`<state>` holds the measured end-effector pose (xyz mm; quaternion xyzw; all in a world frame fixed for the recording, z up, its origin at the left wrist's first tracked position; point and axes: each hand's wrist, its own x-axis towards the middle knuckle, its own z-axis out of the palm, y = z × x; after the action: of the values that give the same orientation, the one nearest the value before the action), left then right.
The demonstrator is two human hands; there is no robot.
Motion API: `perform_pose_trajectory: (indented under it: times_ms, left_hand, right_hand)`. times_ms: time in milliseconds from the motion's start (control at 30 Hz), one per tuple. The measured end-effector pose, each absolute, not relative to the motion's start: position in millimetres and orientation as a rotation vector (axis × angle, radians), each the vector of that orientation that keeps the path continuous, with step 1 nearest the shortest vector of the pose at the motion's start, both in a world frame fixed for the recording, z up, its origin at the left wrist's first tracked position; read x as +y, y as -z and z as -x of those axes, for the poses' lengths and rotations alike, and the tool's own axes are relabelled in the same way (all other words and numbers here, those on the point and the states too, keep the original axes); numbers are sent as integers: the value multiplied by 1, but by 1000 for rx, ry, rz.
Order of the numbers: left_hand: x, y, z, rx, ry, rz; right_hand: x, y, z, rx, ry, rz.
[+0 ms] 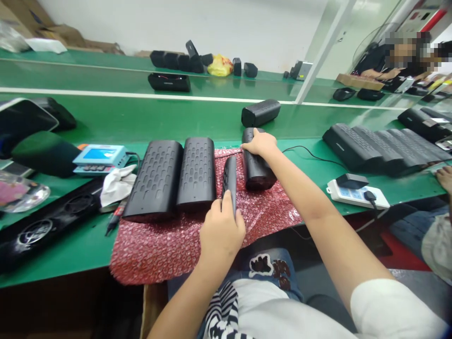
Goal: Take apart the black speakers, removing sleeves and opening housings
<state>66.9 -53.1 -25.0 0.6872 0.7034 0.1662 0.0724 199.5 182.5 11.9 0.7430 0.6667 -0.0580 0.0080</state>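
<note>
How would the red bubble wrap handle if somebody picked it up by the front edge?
Likely floppy: the bubble wrap droops over the edge of the table. Its bubbled film looks light, but the black cases on it would probably shift if it were tugged.

No text, brand or number could be read with certainty. A small line of pale lettering stood on the long black plastic casing [168, 83] on the green shelf at the back, too small to make out. A similar pale mark stood on the side of the black textured casing [348, 149] at the near left end of the row on the right, equally illegible. The lit blue screen [99, 155] of the pale blue boxy instrument [121, 155] showed nothing clear enough to read.
</note>
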Motion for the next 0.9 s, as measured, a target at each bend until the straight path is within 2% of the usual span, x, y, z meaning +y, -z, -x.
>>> perform_pose_trajectory:
  times_ms: [900]
  left_hand:
    - [-40, 30, -68, 2064, -541, -2088]
  right_hand:
    - [184, 9, -199, 2115, 155, -2461]
